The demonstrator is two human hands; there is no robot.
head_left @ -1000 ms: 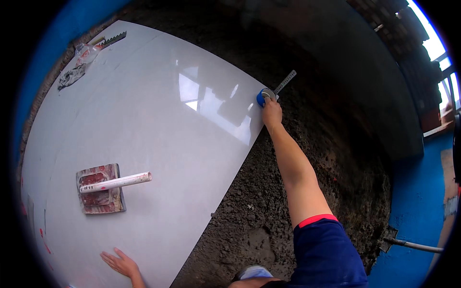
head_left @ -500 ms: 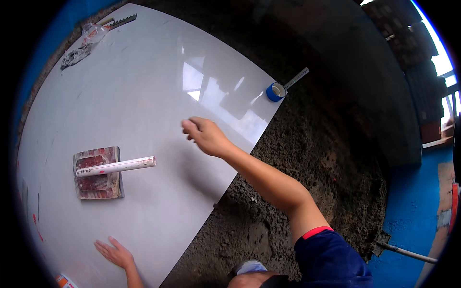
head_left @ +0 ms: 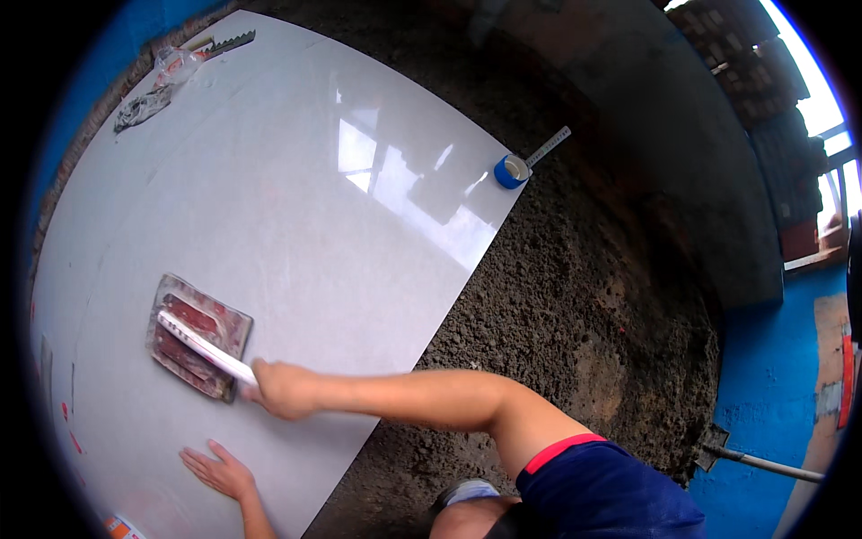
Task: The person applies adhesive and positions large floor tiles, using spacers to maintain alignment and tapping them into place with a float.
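A large glossy white tile [head_left: 269,180] spreads across the left half of the view. On it rests a square, scuffed, reddish block tool with a white pipe handle [head_left: 205,347]. My right hand [head_left: 284,389] is closed round the near right end of that pipe, a little blurred. The block lies turned at an angle, flat or nearly so on the tile. Lower left, my left hand [head_left: 221,471] presses flat on the tile with fingers stretched out, holding nothing.
A blue measuring tape [head_left: 511,172] sits at the tile's right corner, its blade sticking out. Rough dark mortar [head_left: 485,314] borders the tile. A notched tool [head_left: 232,43] and crumpled plastic [head_left: 175,65] lie at the far left. A long-handled tool [head_left: 763,463] is at right.
My right hand has come down and left from above the tile and taken hold of the pipe handle. The block tool has turned clockwise. My left hand has hardly moved.
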